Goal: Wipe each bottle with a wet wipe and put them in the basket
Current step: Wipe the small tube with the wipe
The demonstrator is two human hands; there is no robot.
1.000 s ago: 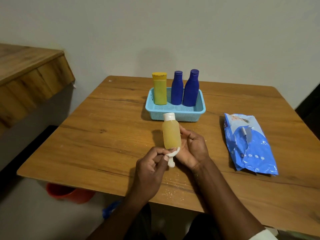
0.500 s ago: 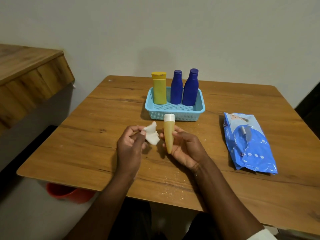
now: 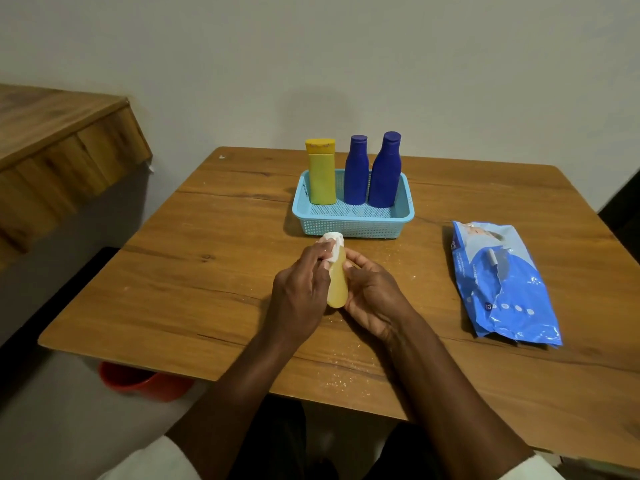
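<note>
At the far middle of the desk [image 3: 207, 271], the light blue basket [image 3: 353, 228] already holds three upright bottles: a yellow bottle [image 3: 322, 174] on the left and two dark blue bottles [image 3: 356, 171] beside it. Nearer, the amber bottle [image 3: 337, 285] is not yet in; the right hand [image 3: 374, 292] curls its grip round the body, while the left hand [image 3: 301, 289] pinches a wet wipe [image 3: 330, 244] against the white cap. By my judgement this looks like the last bottle, with wiping unfinished and placing left. The wipes pack [image 3: 502, 282] lies at right.
</note>
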